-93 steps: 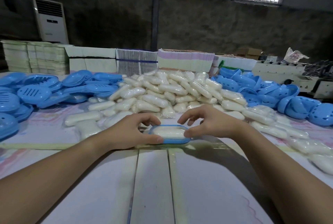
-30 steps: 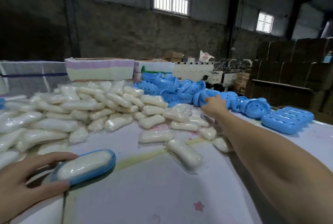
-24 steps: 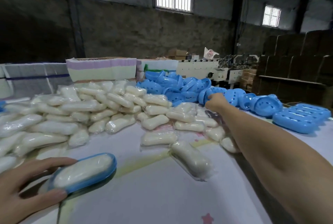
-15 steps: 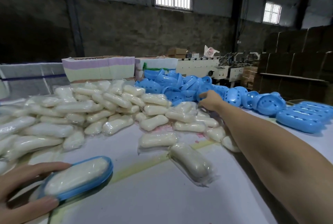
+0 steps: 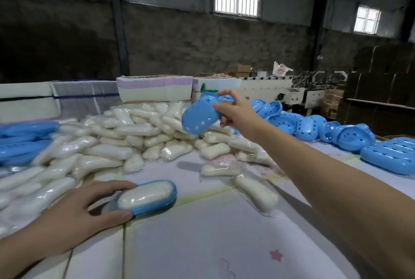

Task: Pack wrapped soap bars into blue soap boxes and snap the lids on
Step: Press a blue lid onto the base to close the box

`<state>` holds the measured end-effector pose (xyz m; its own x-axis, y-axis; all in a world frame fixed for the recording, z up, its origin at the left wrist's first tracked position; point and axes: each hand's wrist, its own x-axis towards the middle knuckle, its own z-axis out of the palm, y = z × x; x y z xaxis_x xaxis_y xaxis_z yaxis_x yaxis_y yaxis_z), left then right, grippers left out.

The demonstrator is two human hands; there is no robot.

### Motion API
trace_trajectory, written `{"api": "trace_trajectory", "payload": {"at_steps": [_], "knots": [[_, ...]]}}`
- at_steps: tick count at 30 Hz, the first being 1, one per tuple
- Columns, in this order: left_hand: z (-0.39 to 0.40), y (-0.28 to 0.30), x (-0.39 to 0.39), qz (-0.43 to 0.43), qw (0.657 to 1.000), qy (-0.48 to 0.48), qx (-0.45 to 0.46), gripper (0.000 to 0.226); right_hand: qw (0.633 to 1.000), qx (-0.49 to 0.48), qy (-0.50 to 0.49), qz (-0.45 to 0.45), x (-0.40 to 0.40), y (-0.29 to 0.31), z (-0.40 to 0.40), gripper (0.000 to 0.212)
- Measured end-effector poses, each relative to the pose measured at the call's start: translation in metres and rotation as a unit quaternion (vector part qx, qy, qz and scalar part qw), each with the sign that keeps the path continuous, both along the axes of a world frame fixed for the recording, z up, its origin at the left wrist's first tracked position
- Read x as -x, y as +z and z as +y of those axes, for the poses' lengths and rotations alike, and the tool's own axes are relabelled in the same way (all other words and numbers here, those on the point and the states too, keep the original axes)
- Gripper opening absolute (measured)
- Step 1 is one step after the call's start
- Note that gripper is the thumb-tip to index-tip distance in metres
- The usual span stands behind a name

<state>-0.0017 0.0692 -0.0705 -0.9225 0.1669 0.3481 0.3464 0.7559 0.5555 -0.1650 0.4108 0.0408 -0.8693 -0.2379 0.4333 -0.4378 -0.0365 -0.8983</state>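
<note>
a: what takes up most of the surface (image 5: 202,245)?

b: the soap pile (image 5: 134,135), a wide heap of white bars in clear wrap. everything else sits around it. behind the pile there are stacked bundles of flat cartons (image 5: 155,90).

a: and the blue parts?

b: to the right of the pile lies a heap of blue lids (image 5: 314,126) with small holes, many tipped on edge. to the left of the pile there is a blurred stack of blue trays (image 5: 20,141), running out of view.

a: where is the box being packed?

b: the blue soap box (image 5: 148,198) lies flat on the surface in front of the pile, toward its left half. a wrapped soap bar (image 5: 143,194) lies in it, uncovered.

a: what does the left hand (image 5: 74,216) do?

b: it rests on the surface at the box's left end. its fingers (image 5: 112,186) are spread, the thumb against the near rim and a finger along the far rim, so the box sits between them.

a: the right hand (image 5: 235,110)?

b: it is raised above the right side of the pile, arm stretched out. its fingers (image 5: 226,93) are clamped on one lid (image 5: 199,117), which is tilted in the air, holes facing the camera, clear of the pile.

a: loose bars?

b: a few (image 5: 253,191) lie apart in front of the pile, right of the box.
</note>
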Motion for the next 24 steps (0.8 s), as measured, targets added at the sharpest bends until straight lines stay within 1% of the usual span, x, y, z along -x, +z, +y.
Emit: {"api": "trace_trajectory", "payload": {"at_steps": [2,5,6,8,9,10,11,13,15,19,21,22,24], "knots": [[0.005,0.004,-0.002,-0.001,1.0,0.003,-0.012,0.07,0.991,0.065,0.096,-0.06,-0.028,0.001,-0.027,0.017],[0.018,0.013,-0.01,-0.019,0.999,-0.007,-0.046,0.06,0.96,0.101,0.215,-0.146,-0.062,-0.007,-0.061,0.018],[0.02,0.014,-0.012,-0.028,0.997,-0.007,-0.066,0.06,0.951,0.108,0.236,-0.169,-0.07,-0.014,-0.071,0.018],[0.019,0.012,-0.012,-0.039,0.993,0.001,-0.108,0.066,0.936,0.122,0.254,-0.212,-0.082,-0.03,-0.087,0.02],[0.019,0.013,-0.013,-0.045,0.992,0.003,-0.121,0.068,0.934,0.121,0.247,-0.226,-0.086,-0.038,-0.092,0.021],[0.019,0.012,-0.013,-0.048,0.99,0.003,-0.129,0.07,0.94,0.107,0.228,-0.228,-0.089,-0.046,-0.095,0.022],[0.018,0.013,-0.013,-0.05,0.99,0.005,-0.133,0.072,0.953,0.08,0.199,-0.214,-0.091,-0.053,-0.096,0.022],[0.016,0.013,-0.013,-0.049,0.991,0.003,-0.126,0.076,0.979,0.003,0.131,-0.159,-0.093,-0.06,-0.094,0.022],[0.014,0.011,-0.011,-0.037,0.993,-0.005,-0.111,0.075,0.989,-0.059,0.089,-0.104,-0.095,-0.063,-0.09,0.022],[0.013,0.01,-0.01,-0.02,0.996,-0.005,-0.086,0.068,0.983,-0.15,0.09,-0.06,-0.1,-0.065,-0.084,0.014],[0.012,0.01,-0.01,-0.02,0.997,-0.007,-0.078,0.064,0.974,-0.213,0.077,-0.013,-0.101,-0.066,-0.084,0.008],[0.012,0.011,-0.01,-0.021,0.997,-0.007,-0.078,0.064,0.968,-0.245,0.056,0.018,-0.1,-0.065,-0.084,0.008],[0.013,0.011,-0.01,-0.021,0.997,-0.008,-0.08,0.063,0.949,-0.306,0.018,0.076,-0.098,-0.065,-0.083,0.016]]}}
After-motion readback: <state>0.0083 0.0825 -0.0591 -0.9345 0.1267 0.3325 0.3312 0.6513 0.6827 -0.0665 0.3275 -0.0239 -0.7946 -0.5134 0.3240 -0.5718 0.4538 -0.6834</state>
